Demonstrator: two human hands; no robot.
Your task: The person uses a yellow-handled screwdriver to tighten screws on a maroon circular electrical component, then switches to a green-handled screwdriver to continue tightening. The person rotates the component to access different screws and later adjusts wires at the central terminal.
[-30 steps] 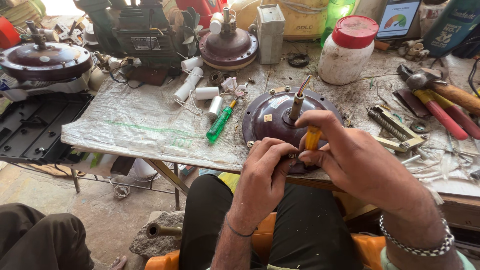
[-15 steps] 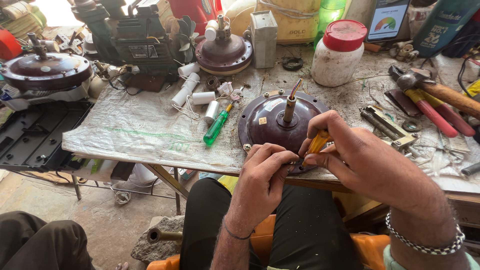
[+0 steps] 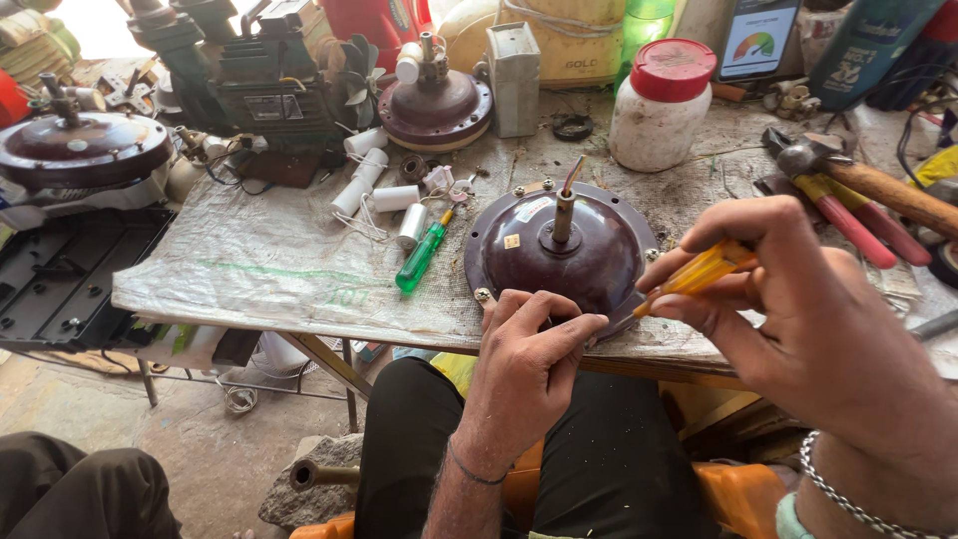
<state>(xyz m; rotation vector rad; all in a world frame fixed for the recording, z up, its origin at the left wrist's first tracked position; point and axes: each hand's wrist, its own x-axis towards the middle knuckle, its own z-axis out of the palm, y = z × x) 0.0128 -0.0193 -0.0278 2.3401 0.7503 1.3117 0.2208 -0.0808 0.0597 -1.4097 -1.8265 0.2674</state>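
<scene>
From the head view, the left hand (image 3: 529,349) rests curled on the near rim of the maroon fan motor (image 3: 559,255), which sits at the table's (image 3: 259,269) front edge. The right hand (image 3: 788,309) grips a yellow screwdriver (image 3: 699,274) beside the motor's right rim. A green screwdriver (image 3: 421,258) lies left.

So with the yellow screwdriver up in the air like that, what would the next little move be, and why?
Probably lowering the yellow-handled screwdriver in the right hand to the rim of the maroon motor cover. Its tip seems lifted clear, while the left hand rests at the rim's near edge.
</scene>
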